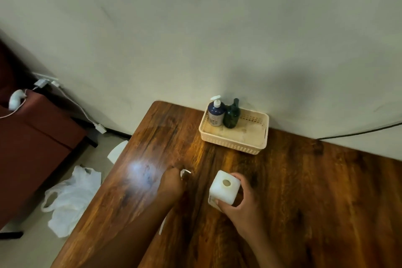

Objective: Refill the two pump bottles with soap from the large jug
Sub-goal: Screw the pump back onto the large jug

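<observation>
A white square jug stands on the wooden table with its round mouth uncapped. My right hand grips its near and right sides. My left hand is to the jug's left, low over the table, fingers curled round a small white piece, probably the jug's cap. At the back, a cream basket against the wall holds two pump bottles: a dark blue one with a white pump and a dark green one.
The table's left edge runs diagonally; beyond it on the floor lie a white plastic bag and white paper. A dark red couch with white cables stands at the left. A black cable runs along the wall at the right.
</observation>
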The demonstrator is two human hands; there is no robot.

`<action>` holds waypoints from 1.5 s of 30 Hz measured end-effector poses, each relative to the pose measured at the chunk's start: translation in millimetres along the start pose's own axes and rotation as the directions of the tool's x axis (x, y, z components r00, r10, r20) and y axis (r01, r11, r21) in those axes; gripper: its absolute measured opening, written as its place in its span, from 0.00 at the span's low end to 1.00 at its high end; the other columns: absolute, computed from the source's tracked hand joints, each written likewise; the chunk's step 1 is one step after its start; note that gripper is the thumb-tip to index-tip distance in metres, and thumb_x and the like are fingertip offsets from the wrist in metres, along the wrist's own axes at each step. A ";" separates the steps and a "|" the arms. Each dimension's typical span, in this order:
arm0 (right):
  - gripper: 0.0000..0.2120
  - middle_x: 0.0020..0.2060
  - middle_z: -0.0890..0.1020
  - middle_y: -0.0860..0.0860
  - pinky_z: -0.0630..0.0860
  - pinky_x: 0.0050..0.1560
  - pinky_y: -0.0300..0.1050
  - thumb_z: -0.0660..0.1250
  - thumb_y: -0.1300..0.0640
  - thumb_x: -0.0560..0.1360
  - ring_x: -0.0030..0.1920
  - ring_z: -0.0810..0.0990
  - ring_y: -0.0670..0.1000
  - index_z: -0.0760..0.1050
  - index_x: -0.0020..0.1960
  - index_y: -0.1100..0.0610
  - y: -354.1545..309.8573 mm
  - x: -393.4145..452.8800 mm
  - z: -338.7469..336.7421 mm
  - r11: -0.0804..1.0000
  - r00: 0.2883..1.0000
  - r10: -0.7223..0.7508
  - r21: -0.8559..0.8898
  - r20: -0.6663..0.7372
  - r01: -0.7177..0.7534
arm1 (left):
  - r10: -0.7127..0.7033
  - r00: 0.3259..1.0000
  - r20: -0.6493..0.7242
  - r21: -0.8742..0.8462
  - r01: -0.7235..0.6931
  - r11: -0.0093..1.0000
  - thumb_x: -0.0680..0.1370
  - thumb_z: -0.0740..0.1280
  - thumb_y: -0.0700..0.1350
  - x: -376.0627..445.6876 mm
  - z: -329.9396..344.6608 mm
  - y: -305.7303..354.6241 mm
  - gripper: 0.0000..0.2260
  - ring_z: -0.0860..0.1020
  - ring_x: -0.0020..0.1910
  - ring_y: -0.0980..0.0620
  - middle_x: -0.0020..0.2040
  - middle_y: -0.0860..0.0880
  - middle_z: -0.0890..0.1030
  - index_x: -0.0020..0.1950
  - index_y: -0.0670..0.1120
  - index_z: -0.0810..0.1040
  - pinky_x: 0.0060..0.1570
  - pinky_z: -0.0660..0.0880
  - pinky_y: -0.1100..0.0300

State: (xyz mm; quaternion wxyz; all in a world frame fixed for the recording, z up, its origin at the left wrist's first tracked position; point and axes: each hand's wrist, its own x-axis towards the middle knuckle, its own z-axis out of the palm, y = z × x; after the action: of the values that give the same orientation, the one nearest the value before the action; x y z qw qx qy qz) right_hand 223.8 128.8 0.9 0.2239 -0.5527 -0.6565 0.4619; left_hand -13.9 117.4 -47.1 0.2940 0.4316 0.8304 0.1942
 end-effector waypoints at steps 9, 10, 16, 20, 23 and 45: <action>0.38 0.59 0.70 0.33 0.78 0.50 0.38 0.83 0.52 0.65 0.60 0.73 0.43 0.64 0.62 0.28 -15.5 -17.1 -111.2 0.994 0.991 -0.010 0.105 -0.132 0.024 | 0.297 0.955 0.010 -0.128 -0.293 0.947 0.77 0.72 0.36 -30.0 -51.8 148.9 0.15 0.83 0.56 0.48 0.57 0.46 0.85 0.63 0.43 0.83 0.58 0.80 0.53; 0.38 0.59 0.70 0.32 0.77 0.47 0.35 0.83 0.51 0.65 0.59 0.73 0.42 0.64 0.61 0.25 -21.7 -18.4 -123.5 0.993 0.988 -0.024 0.112 -0.154 0.042 | 0.319 0.948 -0.006 -0.128 -0.317 0.940 0.77 0.72 0.36 -34.9 -59.0 168.6 0.17 0.82 0.56 0.49 0.58 0.48 0.84 0.65 0.45 0.82 0.55 0.80 0.58; 0.38 0.57 0.70 0.29 0.78 0.39 0.31 0.82 0.43 0.62 0.57 0.75 0.41 0.62 0.59 0.20 -67.9 -23.3 -193.8 0.980 0.958 -0.131 0.113 -0.256 0.164 | 0.398 0.904 -0.155 -0.157 -0.420 0.894 0.75 0.75 0.39 -67.5 -102.4 279.4 0.24 0.83 0.58 0.47 0.60 0.46 0.85 0.70 0.52 0.79 0.60 0.79 0.54; 0.37 0.59 0.74 0.33 0.84 0.49 0.42 0.80 0.35 0.58 0.58 0.76 0.43 0.67 0.63 0.30 -103.8 -26.6 -237.8 0.963 0.904 -0.237 0.040 -0.355 0.268 | 0.493 0.836 -0.242 -0.187 -0.539 0.821 0.75 0.78 0.42 -89.5 -143.0 346.0 0.26 0.83 0.49 0.49 0.56 0.44 0.85 0.71 0.53 0.78 0.45 0.77 0.62; 0.35 0.56 0.77 0.34 0.82 0.46 0.38 0.79 0.33 0.58 0.56 0.79 0.41 0.69 0.62 0.33 -132.4 -27.7 -262.5 0.937 0.859 -0.312 0.021 -0.407 0.350 | 0.563 0.768 -0.307 -0.189 -0.628 0.755 0.75 0.78 0.43 -107.8 -178.5 386.2 0.25 0.81 0.46 0.50 0.52 0.45 0.84 0.70 0.53 0.79 0.41 0.74 0.65; 0.35 0.55 0.79 0.37 0.77 0.40 0.28 0.81 0.40 0.61 0.52 0.77 0.33 0.70 0.64 0.38 -218.9 -37.0 -302.0 0.864 0.774 -0.448 0.006 -0.447 0.503 | 0.688 0.439 -0.578 -0.191 -0.892 0.409 0.72 0.81 0.44 -217.5 -300.3 549.6 0.27 0.79 0.44 0.53 0.49 0.44 0.84 0.70 0.49 0.80 0.55 0.77 0.63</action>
State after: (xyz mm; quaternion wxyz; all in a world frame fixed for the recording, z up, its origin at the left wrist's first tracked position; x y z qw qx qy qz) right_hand 363.9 211.0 338.7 0.5071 -0.4414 -0.6783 0.2965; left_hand 219.2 219.4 565.1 0.0752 0.6422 0.4794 0.5934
